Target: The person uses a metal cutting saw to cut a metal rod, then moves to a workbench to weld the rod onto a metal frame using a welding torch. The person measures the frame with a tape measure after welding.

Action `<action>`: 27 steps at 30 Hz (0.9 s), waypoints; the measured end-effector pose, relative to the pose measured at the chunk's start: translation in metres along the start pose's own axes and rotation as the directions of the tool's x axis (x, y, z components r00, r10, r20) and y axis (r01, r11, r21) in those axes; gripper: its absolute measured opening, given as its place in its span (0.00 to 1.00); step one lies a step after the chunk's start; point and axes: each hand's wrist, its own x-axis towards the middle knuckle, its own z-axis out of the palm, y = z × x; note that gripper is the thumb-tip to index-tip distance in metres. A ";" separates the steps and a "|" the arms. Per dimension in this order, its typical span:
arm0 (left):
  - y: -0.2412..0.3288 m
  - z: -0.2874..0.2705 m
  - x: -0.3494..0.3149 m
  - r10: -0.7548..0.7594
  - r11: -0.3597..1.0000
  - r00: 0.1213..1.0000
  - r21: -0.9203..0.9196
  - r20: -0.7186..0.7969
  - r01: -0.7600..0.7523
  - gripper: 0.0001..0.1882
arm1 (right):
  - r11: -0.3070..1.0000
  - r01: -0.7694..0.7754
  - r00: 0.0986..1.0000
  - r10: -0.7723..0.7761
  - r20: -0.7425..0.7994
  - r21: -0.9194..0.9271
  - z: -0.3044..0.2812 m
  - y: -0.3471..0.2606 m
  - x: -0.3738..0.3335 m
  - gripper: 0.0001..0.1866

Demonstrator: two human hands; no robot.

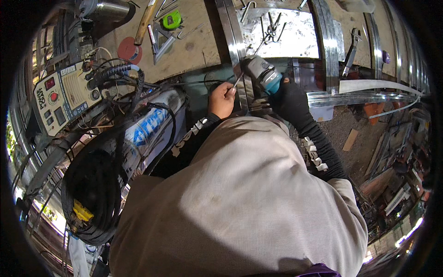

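My left hand point(222, 100) is bare, its thumb and fingers pinched on a thin metal rod point(238, 80) that slants up and away. My right hand point(290, 102), in a black glove, is wrapped round the teal body of an angle grinder point(270, 77). The grinder's grey metal head points up and left, close to the rod; its disc cannot be made out. Both hands are in front of my body, beside a steel tube point(230, 27) running away from me. Beyond them, several bent rods point(272, 30) lie on a shiny metal sheet point(300, 39).
At left stand a welding machine point(69, 94) and a coil of black cable point(87, 175). A green tape measure point(171, 20), a wooden handle point(146, 21) and a red disc point(129, 51) lie on the board. Locking pliers point(352, 51) are at right, past another tube point(326, 46).
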 end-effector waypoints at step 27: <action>0.017 -0.003 -0.002 -0.011 1.000 0.999 0.001 0.039 0.011 0.07 | 0.999 -0.032 0.999 0.032 -0.002 0.036 -0.003 -0.003 0.000 0.24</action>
